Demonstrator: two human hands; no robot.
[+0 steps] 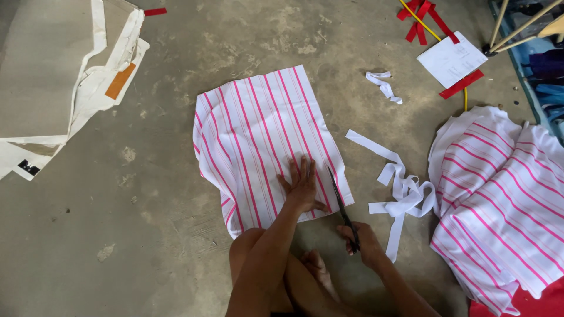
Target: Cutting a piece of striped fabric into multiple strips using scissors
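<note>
Two hands, two jobs: the left hand point(304, 189) lay flat and open, pinning the striped fabric point(264, 141) on the concrete floor point(117, 235) so it couldn't slide, while the right hand point(364, 242) gripped black scissors point(342, 205) cutting along its right edge, trimmed white strips point(399, 188) piled beside.

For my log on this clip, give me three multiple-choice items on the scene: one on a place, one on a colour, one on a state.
1. Where do the cut white strips lie?
A. On the cardboard
B. On the floor right of the flat cloth
C. Under the paper sheet

2. What colour are the stripes on the flat cloth?
A. Pink
B. Green
C. Black

3. How is the left hand?
A. Clenched in a fist
B. Holding the strips
C. Spread flat on the cloth

Answers: 1 B, the strips sit on the concrete between the flat cloth and the cloth pile. 2 A, pink lines on white. 3 C, fingers splayed, pressing the cloth, while the right hand holds the scissors at its edge.
</note>
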